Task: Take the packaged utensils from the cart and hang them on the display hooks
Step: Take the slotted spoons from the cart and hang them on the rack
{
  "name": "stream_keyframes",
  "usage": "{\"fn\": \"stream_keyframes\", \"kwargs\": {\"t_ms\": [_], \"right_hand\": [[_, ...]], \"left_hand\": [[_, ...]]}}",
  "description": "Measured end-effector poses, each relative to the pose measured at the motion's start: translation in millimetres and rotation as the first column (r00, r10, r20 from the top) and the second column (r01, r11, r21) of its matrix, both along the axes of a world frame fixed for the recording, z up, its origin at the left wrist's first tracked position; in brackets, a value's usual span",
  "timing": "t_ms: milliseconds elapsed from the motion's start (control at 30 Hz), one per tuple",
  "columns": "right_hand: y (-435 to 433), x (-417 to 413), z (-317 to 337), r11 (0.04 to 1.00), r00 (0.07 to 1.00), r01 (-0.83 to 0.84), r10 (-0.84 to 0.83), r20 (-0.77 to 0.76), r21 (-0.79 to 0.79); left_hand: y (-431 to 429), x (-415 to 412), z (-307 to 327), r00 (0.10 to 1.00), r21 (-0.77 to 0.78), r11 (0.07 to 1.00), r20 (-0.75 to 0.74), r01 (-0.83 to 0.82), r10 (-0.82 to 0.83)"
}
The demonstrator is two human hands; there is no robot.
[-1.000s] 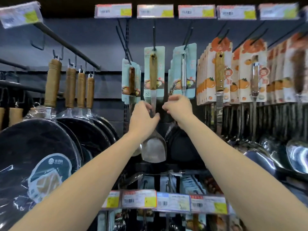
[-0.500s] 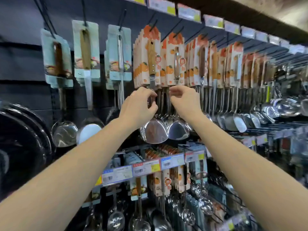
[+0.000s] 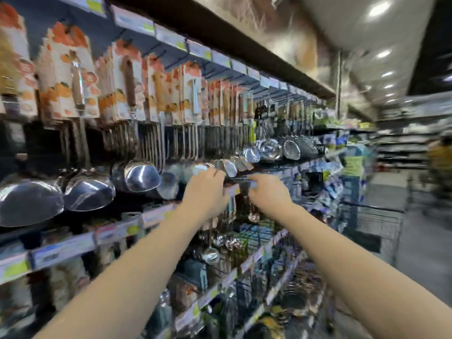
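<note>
The view is smeared by motion. Packaged utensils (image 3: 156,94) on orange-and-white cards hang in dense rows from display hooks (image 3: 210,72) along the upper rail, their steel heads (image 3: 141,177) below. My left hand (image 3: 208,192) and my right hand (image 3: 269,195) are raised side by side in front of the shelf's price rail (image 3: 232,189), fingers curled toward it. A small greyish shape sits at my right fingertips; the blur hides whether either hand holds anything. The wire cart (image 3: 371,216) stands in the aisle to the right, beyond my right hand.
Lower shelves carry more ladles and strainers (image 3: 212,253) behind price-tag rails (image 3: 73,245). Steel strainers (image 3: 291,149) hang farther along. The aisle floor (image 3: 415,241) opens to the right, with a blurred person in yellow (image 3: 440,155) at its far end.
The view has swung right along the shelf, from the pans and teal-carded spatulas past the orange-carded utensils. Both hands travelled right with it, staying close together at chest height.
</note>
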State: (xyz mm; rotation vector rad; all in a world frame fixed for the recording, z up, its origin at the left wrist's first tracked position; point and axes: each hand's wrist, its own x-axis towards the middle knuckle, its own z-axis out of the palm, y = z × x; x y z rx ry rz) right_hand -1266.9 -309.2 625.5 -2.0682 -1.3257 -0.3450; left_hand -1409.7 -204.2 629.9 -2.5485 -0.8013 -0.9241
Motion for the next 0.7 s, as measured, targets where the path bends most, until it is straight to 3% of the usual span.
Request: {"fn": "stream_keyframes", "kwargs": {"t_ms": [133, 400, 567, 700], "right_hand": [[-50, 95, -35, 0.986, 0.991, 0.130, -0.132, -0.010, -0.103], [-111, 254, -98, 0.927, 0.944, 0.306, -0.325, -0.057, -0.215], [-111, 348, -143, 0.883, 0.903, 0.384, -0.420, -0.090, -0.270], [-93, 424, -160, 0.858, 0.878, 0.429, -0.470, -0.093, -0.283]], "left_hand": [[-34, 102, -29, 0.987, -0.083, 0.987, -0.072, 0.136, -0.142], [-62, 281, -83, 0.951, -0.169, 0.968, -0.216, 0.186, -0.220], [-54, 390, -127, 0.905, -0.173, 0.922, -0.196, 0.347, -0.378], [-38, 478, -148, 0.882, -0.234, 0.895, -0.200, 0.380, -0.427]]}}
